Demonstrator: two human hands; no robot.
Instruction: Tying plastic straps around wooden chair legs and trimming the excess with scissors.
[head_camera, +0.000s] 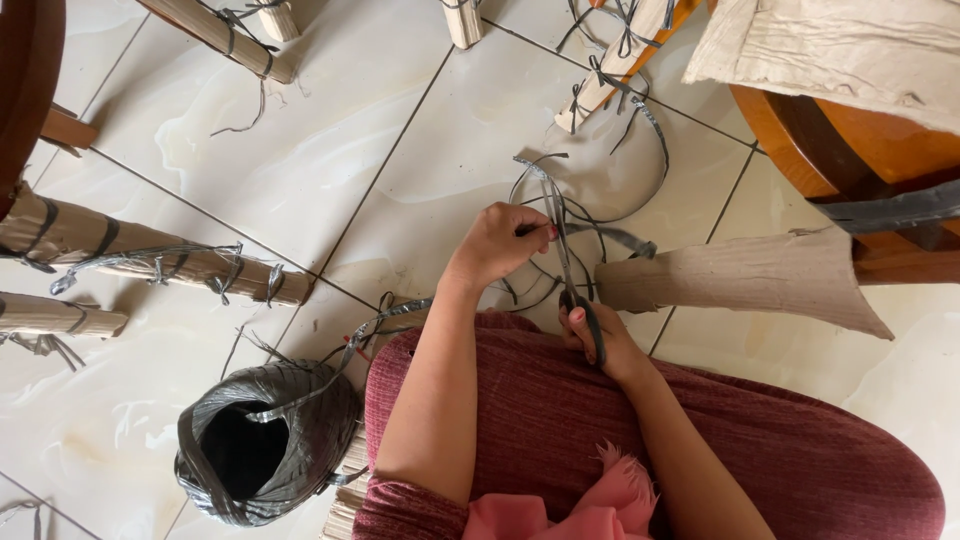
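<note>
- Pinching a grey strap (556, 215) between thumb and fingers, the left hand (497, 243) is closed on it above the tiled floor (330, 140), just ahead of the person's lap.
- The right hand (597, 337) is closed round the same strap lower down, so the strap runs taut and nearly upright between the two hands.
- Past the left hand the strap curls into loose loops (600, 190) that lie on the floor and reach toward a wrapped leg (612, 70) at the top edge.
- Just right of the hands, a leg wrapped in brown card (740, 280) lies level, its near end almost touching the right hand's fingers.
- A roll of grey strap (262, 440) stands on the floor at the lower left, hollow side up, near the left elbow; a strand trails from it toward the lap.
- More card-wrapped legs tied with strap (150, 262) lie along the left edge, well apart from the hands.
- Open tile shows between the left legs and the hands, and above the left hand up to the top legs.
- The right side is crowded: a wooden piece of furniture (860, 140) with pale card (830, 50) on it fills the upper right corner.
- The person's red skirt (760, 440) fills the lower right, under both forearms.
</note>
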